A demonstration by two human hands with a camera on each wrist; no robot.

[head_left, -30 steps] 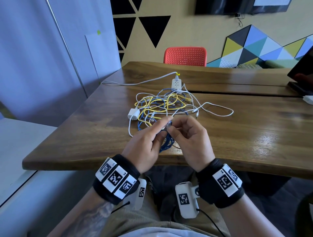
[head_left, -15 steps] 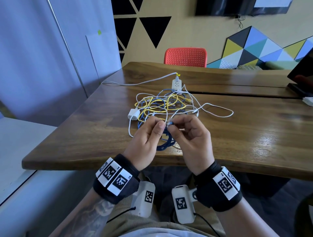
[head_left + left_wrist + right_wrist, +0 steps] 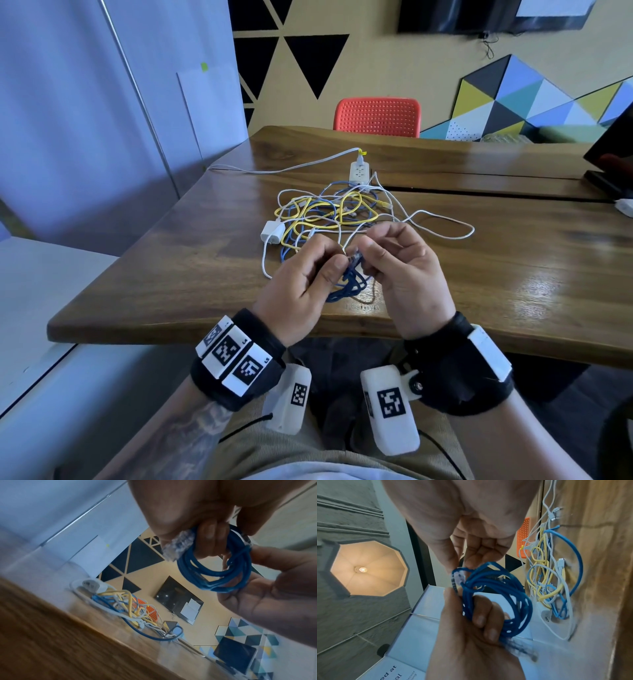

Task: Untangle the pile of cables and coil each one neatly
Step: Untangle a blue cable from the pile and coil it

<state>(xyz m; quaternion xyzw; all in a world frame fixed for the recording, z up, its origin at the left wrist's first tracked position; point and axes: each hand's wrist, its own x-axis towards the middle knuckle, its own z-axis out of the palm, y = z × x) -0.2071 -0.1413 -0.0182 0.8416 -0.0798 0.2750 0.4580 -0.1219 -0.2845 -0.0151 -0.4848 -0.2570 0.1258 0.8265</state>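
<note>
Meanwhile, the two hands have been lifted slightly and drawn closer to the pile than half a second ago, and the right wrist has been rolled so that its band's markers are turned away. A dark blue network cable [image 3: 349, 286], wound into a small coil, is held between both hands above the near edge of the desk [image 3: 164, 274]. The left hand [image 3: 298, 291] is closed as a grip round one side of the coil, its fingers curled through the loops. The right hand [image 3: 404, 270] is set just beside it, thumb and forefinger pinching a clear plug [image 3: 356, 255] at the cable's end. A second clear plug [image 3: 520, 649] is seen in the right wrist view, protruding past the left hand's fingers and blurred. Just beyond the grip, the tangled pile [image 3: 335, 216] of yellow, light blue and white cables lies on the desk, unchanged, with a white charger [image 3: 272, 232] at its left. Much of the coil is hidden behind the fingers in the head view. How many turns it has cannot be counted.
</note>
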